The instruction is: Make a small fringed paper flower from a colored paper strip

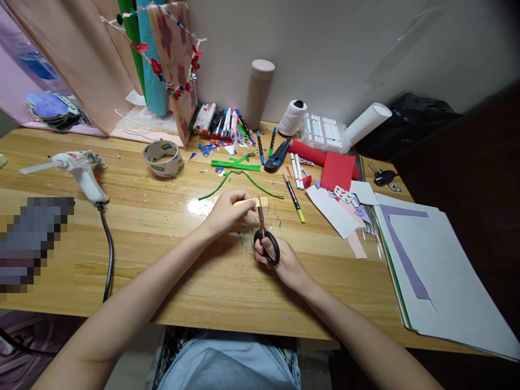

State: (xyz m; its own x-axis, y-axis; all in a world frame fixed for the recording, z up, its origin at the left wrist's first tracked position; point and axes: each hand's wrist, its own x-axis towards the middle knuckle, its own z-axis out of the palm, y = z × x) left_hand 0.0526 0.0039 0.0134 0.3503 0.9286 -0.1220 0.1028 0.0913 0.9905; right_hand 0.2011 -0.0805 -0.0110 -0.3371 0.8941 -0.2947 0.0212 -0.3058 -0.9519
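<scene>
My left hand [233,211] pinches a narrow strip of pale orange paper [262,202] over the middle of the table. Black-handled scissors [273,249] are in my right hand [284,262], its fingers through the loops. Their blades point away from me and meet the strip near its right end, beside my left fingertips. Whether the blades are closed on the paper, I cannot tell. Just beyond my hands lies a thin green bent stem [260,188], with green paper strips [235,165] behind it. A yellow-tipped marker [294,199] rests to the right.
At left are a hot glue gun [81,170], its black cord [109,244] and a tape roll [163,158]. Behind stand markers [219,120], a tall bottle [260,92] and a thread spool [292,116]. A utility knife [277,156], red paper [338,170] and paper sheets [450,260] lie rightward.
</scene>
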